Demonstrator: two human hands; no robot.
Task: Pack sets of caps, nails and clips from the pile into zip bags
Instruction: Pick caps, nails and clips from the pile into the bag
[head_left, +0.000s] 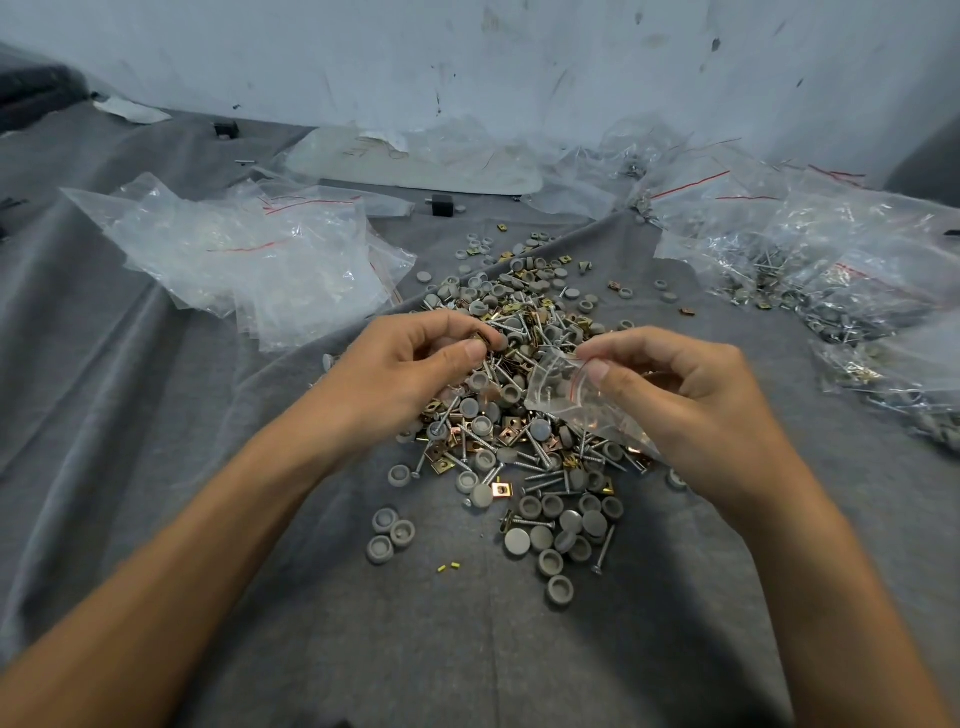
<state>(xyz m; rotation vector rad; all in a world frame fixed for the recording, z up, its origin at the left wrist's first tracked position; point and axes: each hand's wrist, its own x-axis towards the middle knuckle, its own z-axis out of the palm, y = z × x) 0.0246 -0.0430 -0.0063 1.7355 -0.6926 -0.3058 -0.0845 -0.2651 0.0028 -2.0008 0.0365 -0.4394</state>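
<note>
Over the hardware pile (524, 415), the left hand (410, 374) pinches brass clips (480, 340); the right hand (680, 395) pinches a zip bag (558, 387) open.

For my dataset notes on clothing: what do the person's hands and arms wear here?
Nothing worn shows. The left hand and the right hand have no gloves, rings, watch or band, and no sleeve reaches into view on either arm. The thumbnails look short and plain.

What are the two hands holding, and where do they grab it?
The right hand pinches a clear zip bag at its red-striped top edge. The left hand pinches something small and brassy at its fingertips, maybe clips.
</note>
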